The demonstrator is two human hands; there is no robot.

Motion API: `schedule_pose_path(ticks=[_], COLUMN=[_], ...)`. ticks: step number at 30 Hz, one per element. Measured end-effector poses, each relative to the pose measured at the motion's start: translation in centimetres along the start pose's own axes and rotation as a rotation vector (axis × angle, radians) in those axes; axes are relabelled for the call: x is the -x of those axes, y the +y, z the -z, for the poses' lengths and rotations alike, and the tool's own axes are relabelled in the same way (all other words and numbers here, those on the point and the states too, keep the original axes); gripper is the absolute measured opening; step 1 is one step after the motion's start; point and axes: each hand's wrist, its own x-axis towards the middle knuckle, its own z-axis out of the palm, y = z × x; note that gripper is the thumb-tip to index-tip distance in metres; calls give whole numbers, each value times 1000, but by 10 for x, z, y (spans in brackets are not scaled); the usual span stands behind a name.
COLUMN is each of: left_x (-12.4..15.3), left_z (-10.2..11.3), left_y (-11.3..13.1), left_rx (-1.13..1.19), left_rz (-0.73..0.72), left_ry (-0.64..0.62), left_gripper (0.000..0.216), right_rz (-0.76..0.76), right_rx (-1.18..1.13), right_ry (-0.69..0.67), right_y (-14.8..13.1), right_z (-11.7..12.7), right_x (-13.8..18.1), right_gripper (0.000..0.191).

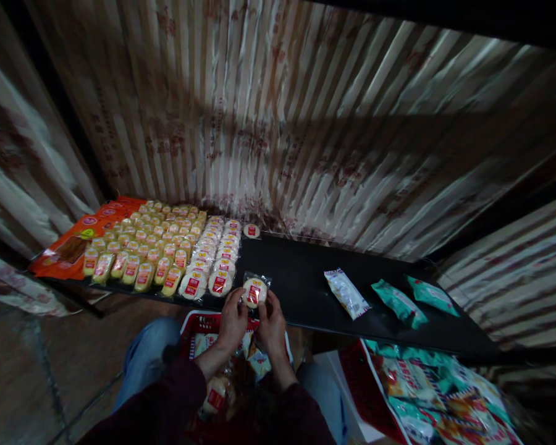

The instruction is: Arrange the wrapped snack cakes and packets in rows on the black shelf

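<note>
Between my two hands is a round white cake in a clear wrapper (254, 293) with a red label, at the front edge of the black shelf (287, 266). My left hand (233, 320) grips its left side, and my right hand (272, 322) grips its right side. Just left of it run two rows of similar wrapped round cakes (220, 283), overlapping from front to back. One more round cake (251, 231) lies alone at the back. Below my hands, a red basket (204, 320) holds several packets and round cakes, partly hidden by my arms.
Rows of yellow wrapped cakes (144, 276) and orange bags (65, 247) fill the shelf's left. A white packet (346, 293) and two teal packets (400, 303) lie on its right. Another red basket (366, 383) of mixed packets stands below right. Striped sheeting (278, 123) hangs behind.
</note>
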Motion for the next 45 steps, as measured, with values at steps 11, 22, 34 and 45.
schedule_pose_path(ticks=[11, 22, 34, 45], left_x=[-35, -69, -104, -136], left_z=[-22, -42, -58, -73], left_y=[11, 13, 14, 14], left_rx=[-47, -185, -243, -290], left_rz=[30, 79, 121, 113], left_ry=[0, -41, -42, -2], left_gripper=[38, 43, 44, 45], right_rz=[67, 84, 131, 131], right_rx=[37, -11, 10, -16], right_ry=[-19, -32, -7, 19], right_y=[2, 13, 18, 26], right_z=[-9, -23, -41, -58], right_x=[-43, -81, -119, -156], right_gripper=[48, 45, 42, 41])
